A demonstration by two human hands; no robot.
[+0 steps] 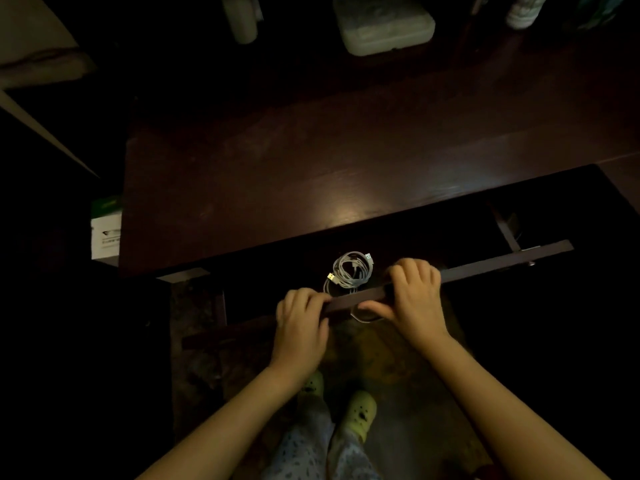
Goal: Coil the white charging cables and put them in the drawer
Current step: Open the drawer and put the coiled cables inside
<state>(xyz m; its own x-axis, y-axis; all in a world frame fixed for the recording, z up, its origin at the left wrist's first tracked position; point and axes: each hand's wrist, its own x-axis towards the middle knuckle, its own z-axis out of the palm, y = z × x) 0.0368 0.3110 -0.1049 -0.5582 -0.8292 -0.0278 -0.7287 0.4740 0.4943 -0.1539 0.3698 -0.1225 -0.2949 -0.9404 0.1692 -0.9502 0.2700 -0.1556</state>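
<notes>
The coiled white charging cables (351,270) lie inside the open drawer, just behind its front panel (485,266), with two USB plugs showing. My left hand (301,323) grips the top edge of the drawer front, fingers curled over it. My right hand (414,296) grips the same edge a little further right, fingers over the top and thumb below. A loop of cable shows under the panel near my right thumb. The drawer's inside is dark and mostly hidden.
The dark wooden desk top (311,174) stretches beyond the drawer. At its back stand a pale plastic box (382,24) and bottles (240,17). A white and green carton (105,230) sits left of the desk. My feet in green clogs (360,410) stand on a patterned rug.
</notes>
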